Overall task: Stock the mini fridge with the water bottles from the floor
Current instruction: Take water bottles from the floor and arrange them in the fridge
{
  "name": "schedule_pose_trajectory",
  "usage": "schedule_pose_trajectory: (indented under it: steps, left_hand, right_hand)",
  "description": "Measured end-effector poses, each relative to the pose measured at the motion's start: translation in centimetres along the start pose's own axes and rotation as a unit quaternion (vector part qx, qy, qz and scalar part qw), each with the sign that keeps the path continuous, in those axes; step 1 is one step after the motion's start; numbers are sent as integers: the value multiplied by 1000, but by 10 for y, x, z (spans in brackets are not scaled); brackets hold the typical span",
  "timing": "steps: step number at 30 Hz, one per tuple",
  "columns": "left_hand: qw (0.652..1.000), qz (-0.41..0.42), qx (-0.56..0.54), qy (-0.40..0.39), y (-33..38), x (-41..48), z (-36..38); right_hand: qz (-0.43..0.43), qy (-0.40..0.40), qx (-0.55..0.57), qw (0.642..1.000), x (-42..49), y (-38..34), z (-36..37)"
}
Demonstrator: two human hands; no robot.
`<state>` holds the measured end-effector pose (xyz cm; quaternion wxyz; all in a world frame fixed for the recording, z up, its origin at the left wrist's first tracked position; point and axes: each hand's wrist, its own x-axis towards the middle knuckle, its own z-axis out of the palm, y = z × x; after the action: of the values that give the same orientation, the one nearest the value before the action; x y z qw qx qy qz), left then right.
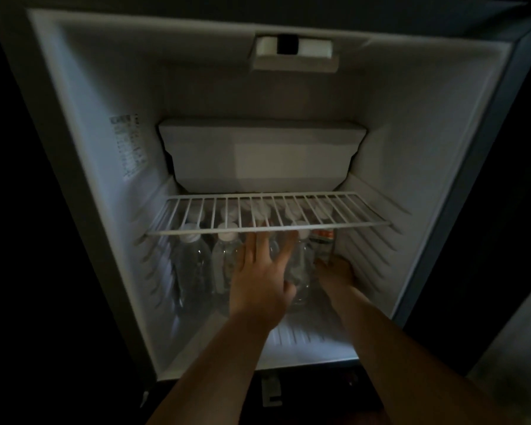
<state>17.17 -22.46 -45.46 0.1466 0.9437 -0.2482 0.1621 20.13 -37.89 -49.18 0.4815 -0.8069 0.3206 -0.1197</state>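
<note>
Reaching in from the bottom edge, both bare forearms stretch forward into the open mini fridge [411, 148], the left forearm [215, 363] angling up toward the middle and the right forearm [396, 357] angling in toward the right corner. The left hand [261, 271] is released, back of the hand up, its fingers straight and spread apart, the tips lying against the clear water bottles [193, 262] that stand upright in a row on the fridge floor below the shelf. The right hand [336, 271] sits lower and further right, close to the right wall, touching the foot of a bottle with a dark, orange-marked label [324, 240]. Its fingers are hidden in the dim light, so whether it grasps that bottle cannot be told.

More white caps show behind the front row, so the bottles stand at least two deep. Just above the caps runs a white wire shelf [270, 210], level, spanning the fridge from wall to wall. Beyond it, at the back, a white box-shaped compartment [261, 154] juts forward. A printed sticker [128, 145] is on the left inner wall, and a white control housing [295, 53] with a dark opening hangs from the ceiling.
</note>
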Motion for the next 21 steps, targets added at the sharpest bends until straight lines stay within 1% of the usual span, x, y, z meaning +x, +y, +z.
schedule_pose_trajectory:
  steps: [4,7,10,13,15,17,18,21]
  left_hand:
    - [1000,-4,-12,-22,-2,-4,-1]
    - [999,-4,-18,-40,-3,-10,-7]
    - [997,25,17,-68,-5,-17,-21]
    - [988,69,57,-127,-9,-23,-41]
    - [977,67,51,-194,-8,-27,-56]
    - [966,38,16,-255,-3,-30,-73]
    - [963,26,-5,-267,1,-31,-82]
    - [965,15,-32,-261,20,-33,-112]
  right_hand:
    - [13,-8,80,997,-11,1,-8]
    - [27,-26,76,996,-23,0,-17]
    - [14,-47,78,996,-38,-3,-26]
    - [10,-49,80,996,-56,-11,-41]
    - [10,-44,100,994,-70,-24,-53]
    - [-21,-44,68,997,-85,-39,-65]
    - [-43,-50,45,997,-91,-46,-72]
    - [-94,-108,12,990,-114,-71,-94]
